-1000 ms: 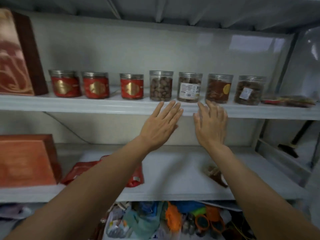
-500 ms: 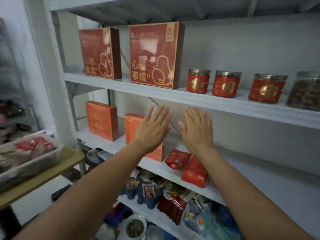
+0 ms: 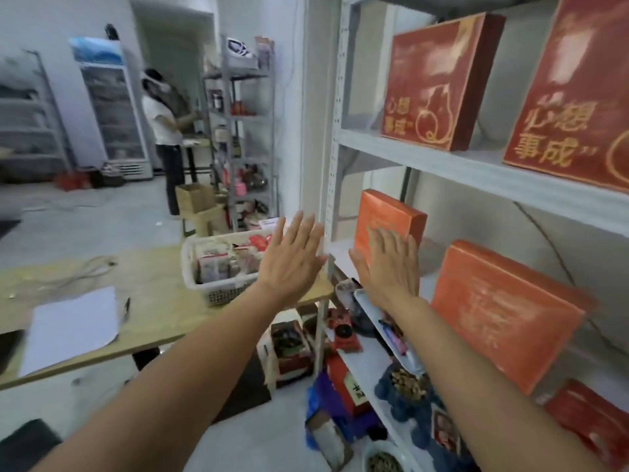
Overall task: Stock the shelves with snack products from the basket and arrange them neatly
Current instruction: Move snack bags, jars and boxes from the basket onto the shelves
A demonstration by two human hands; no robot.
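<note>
My left hand (image 3: 292,260) and my right hand (image 3: 388,264) are both raised, flat and empty, fingers spread. Behind the left hand a white basket (image 3: 218,284) with several snack packets sits on the wooden table (image 3: 156,301). The right hand is in front of the white shelf unit (image 3: 476,168), just before an orange box (image 3: 391,219) on the middle shelf. A second orange box (image 3: 503,315) stands to its right. Two dark red boxes (image 3: 439,83) stand on the upper shelf.
A sheet of paper (image 3: 71,328) and a pen lie on the table. Another person (image 3: 166,131) stands at a far grey rack (image 3: 245,131). A glass-door fridge (image 3: 112,110) is at the back. Mixed goods crowd the lowest shelf and floor (image 3: 340,386).
My view has swung left from the jars on the shelf to the shelf's left end, the table and the basket. Both hands stay raised, open and empty.
</note>
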